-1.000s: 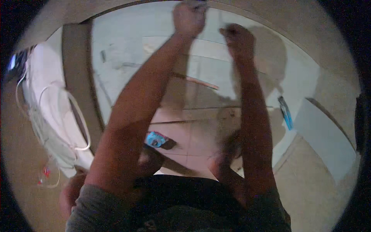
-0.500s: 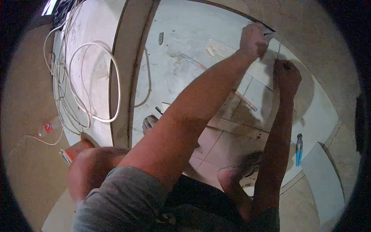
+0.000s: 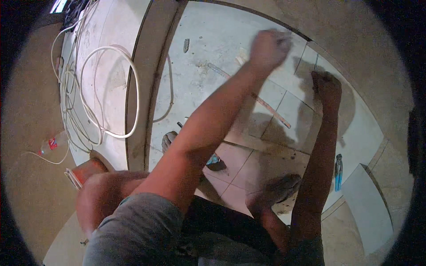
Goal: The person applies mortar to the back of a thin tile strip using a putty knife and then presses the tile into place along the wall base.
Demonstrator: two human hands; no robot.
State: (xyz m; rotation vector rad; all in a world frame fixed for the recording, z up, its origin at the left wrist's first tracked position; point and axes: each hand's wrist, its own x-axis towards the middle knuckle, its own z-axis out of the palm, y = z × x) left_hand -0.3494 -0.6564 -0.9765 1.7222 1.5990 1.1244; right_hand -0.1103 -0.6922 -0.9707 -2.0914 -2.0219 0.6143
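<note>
My left hand (image 3: 270, 51) hangs over the pale tiled surface (image 3: 226, 26) near its far edge. Motion smears its fingers, so I cannot make out what they hold, if anything. Farther right, my right hand (image 3: 328, 86) is closed round a thin tool with a slim metal shaft (image 3: 316, 63), whose shaft points away from me toward the far edge. The tool's handle is hidden in the fist. Below the hands, a narrow reddish strip (image 3: 275, 113) lies across the pale tiles (image 3: 290, 101). My left forearm covers part of the strip.
Pincers with blue handles (image 3: 339, 173) lie at the right, beside a loose pale curved-looking panel (image 3: 368, 210). Coiled white cable (image 3: 133, 84) hangs over the raised ledge at the left. An orange object (image 3: 91, 168) sits by my knee; a grey fragment (image 3: 186, 45) lies farther off.
My left hand has drawn back to the left from the far edge, uncovering the tile joint there. The right hand has shifted only slightly and still grips the thin tool.
</note>
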